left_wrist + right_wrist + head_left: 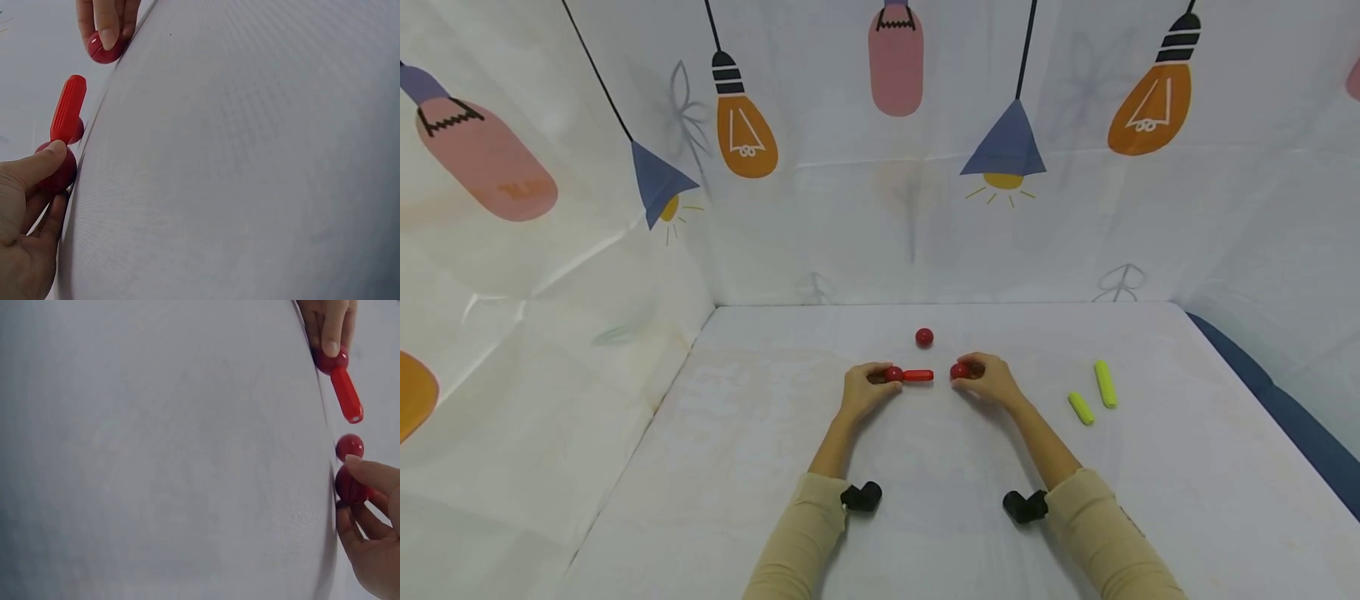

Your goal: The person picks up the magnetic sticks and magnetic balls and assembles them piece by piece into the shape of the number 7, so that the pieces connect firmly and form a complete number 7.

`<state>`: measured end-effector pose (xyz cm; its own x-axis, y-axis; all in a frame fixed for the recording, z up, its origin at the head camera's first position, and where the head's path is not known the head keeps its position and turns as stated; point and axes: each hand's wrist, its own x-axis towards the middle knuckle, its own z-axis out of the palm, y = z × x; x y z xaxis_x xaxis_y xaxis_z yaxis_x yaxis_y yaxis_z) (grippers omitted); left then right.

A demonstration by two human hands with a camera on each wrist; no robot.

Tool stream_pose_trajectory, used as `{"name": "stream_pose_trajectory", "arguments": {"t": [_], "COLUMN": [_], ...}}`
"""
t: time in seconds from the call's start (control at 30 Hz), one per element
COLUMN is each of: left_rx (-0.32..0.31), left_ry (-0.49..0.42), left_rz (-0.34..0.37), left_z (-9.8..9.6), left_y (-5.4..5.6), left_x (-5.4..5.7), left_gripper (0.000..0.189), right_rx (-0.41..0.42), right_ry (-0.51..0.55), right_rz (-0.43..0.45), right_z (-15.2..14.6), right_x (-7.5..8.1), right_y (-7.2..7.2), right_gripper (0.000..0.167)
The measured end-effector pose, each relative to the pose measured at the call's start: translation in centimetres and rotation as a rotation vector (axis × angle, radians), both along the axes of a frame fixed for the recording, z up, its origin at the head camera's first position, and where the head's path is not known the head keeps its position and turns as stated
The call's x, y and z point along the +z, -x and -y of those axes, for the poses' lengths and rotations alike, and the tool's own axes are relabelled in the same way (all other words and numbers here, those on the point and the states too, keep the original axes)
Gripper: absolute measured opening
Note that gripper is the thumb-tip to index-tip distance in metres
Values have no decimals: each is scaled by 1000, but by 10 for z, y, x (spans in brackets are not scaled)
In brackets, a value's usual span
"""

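My left hand pinches a dark red ball between thumb and fingers. From that ball a bright red ridged stick juts out sideways toward the right, its far end free. Facing it across a small gap, my right hand grips a second red ball, also by thumb and fingertips. The right wrist view shows a thin line across this ball. Behind the two hands a third red ball sits alone on the white table.
Two yellow-green sticks, one longer than the other, lie on the table to the right of my right hand. A white sheet printed with lamps and bulbs hangs along the back and left. Dark blue cloth shows past the right edge.
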<state>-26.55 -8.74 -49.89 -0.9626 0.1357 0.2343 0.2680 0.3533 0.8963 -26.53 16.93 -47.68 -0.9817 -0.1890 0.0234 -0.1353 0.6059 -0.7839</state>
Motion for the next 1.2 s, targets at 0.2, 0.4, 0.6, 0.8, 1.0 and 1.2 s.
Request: {"name": "stream_pose_trajectory", "arguments": {"t": [0.2,0.4,0.6,0.8,1.0,1.2], "left_rx": [1,-1,4,7,8,12], "left_ry": [-2,-2,-8,-9,-5,-5], "left_rz": [14,0,12,10,8,-1], "left_z": [0,0,-1,-2,-2,-3], "left_y": [0,0,0,1,0,0], "left_x": [-1,-1,-2,-1,0,0], "left_gripper": [38,38,38,38,38,39], "right_rx": [18,25,38,35,45,56], "right_ry": [3,0,-9,-8,-2,5], "right_rz": [10,21,5,19,19,12], "right_z": [3,7,9,12,14,15], "right_x": [1,-1,0,2,4,4], "right_y": [-2,-2,-3,-2,-3,-3], "right_gripper": [46,47,47,46,45,45]}}
